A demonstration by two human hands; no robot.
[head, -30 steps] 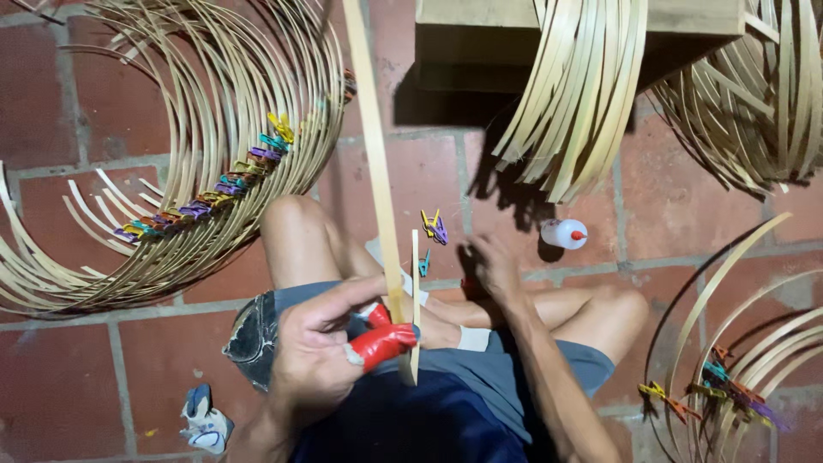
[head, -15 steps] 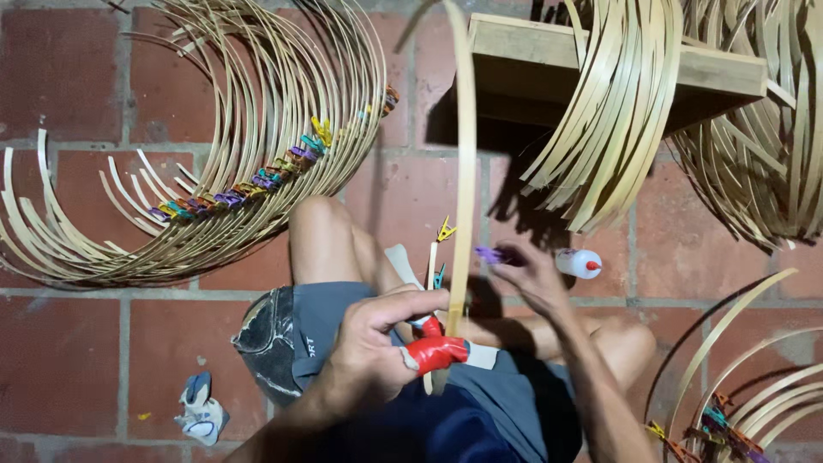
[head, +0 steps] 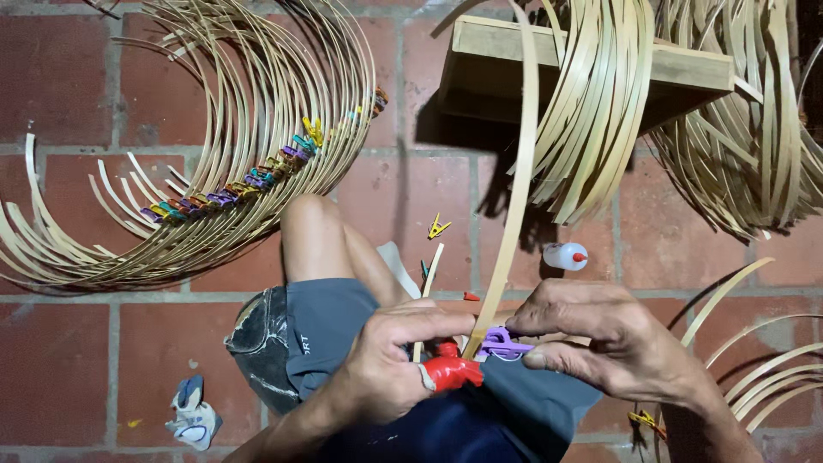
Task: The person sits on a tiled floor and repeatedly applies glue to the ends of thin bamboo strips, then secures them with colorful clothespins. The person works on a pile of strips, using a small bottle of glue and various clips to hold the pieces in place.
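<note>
Open brick floor (head: 69,369) lies left of the knee, broken only by a small crumpled rag (head: 193,416). Ahead, a wooden stool (head: 591,73) draped with bamboo strips (head: 591,129) blocks the way; coiled bamboo hoops (head: 214,171) crowd the upper left.

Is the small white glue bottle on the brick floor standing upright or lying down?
Lying down: the glue bottle rests on its side, red cap pointing right.

glue bottle (head: 565,255), wooden stool (head: 591,73), brick floor (head: 69,369)
</note>
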